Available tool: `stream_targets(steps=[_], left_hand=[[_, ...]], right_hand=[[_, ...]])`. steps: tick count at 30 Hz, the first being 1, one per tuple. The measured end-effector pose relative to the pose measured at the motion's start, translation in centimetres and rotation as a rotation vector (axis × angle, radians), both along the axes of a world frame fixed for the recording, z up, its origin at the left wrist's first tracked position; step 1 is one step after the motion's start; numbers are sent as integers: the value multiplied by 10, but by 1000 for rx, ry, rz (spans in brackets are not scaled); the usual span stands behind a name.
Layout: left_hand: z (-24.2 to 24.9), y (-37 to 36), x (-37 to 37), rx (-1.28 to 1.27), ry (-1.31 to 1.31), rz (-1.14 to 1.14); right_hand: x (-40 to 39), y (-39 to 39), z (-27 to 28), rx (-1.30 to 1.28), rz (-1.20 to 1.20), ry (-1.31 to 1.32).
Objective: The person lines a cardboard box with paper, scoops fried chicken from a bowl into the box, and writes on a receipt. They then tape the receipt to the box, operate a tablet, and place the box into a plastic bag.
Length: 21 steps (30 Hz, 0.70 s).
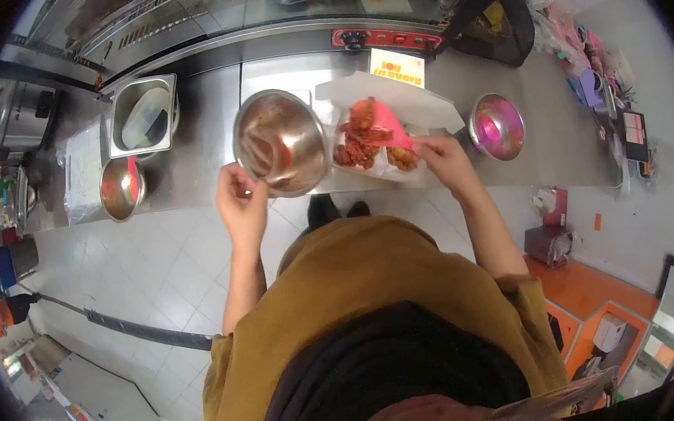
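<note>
My left hand is closed on the near left rim of a large steel mixing bowl, which is tilted and smeared inside with reddish sauce. In my right hand is the handle of a pink spatula. Dark red, sauce-coated pieces, which look like fried chicken, rest on its blade. The blade hangs over an open white takeaway box. Inside the box lie more red glazed pieces on the left and lighter brown pieces at the right, near my fingers.
A smaller steel bowl with pink inside stands on the right. To the left are a sauce-stained bowl with a pink utensil and a square steel container. Behind the box are a printed card and a red control panel.
</note>
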<state>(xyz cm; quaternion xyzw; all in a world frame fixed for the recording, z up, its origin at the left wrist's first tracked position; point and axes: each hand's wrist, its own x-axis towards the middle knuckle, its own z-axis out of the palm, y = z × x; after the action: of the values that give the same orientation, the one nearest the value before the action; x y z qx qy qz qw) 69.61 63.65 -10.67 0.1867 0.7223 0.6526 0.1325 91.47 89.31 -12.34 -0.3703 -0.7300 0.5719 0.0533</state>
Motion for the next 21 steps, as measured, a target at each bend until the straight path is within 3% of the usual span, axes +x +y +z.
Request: stream_targets(steps=[1, 7, 16, 21], left_hand=[[-6, -4, -4, 16, -24, 16], [-3, -10, -14, 16, -45, 65], [-7, -7, -16, 13, -42, 46], [-9, -9, -18, 17, -60, 45]], right_hand=[[6, 2, -17, 181, 15, -12], [-11, -36, -1, 943, 35, -286], [-19, -41, 4, 926, 66, -391], [-11, -55, 10, 898, 75, -283]])
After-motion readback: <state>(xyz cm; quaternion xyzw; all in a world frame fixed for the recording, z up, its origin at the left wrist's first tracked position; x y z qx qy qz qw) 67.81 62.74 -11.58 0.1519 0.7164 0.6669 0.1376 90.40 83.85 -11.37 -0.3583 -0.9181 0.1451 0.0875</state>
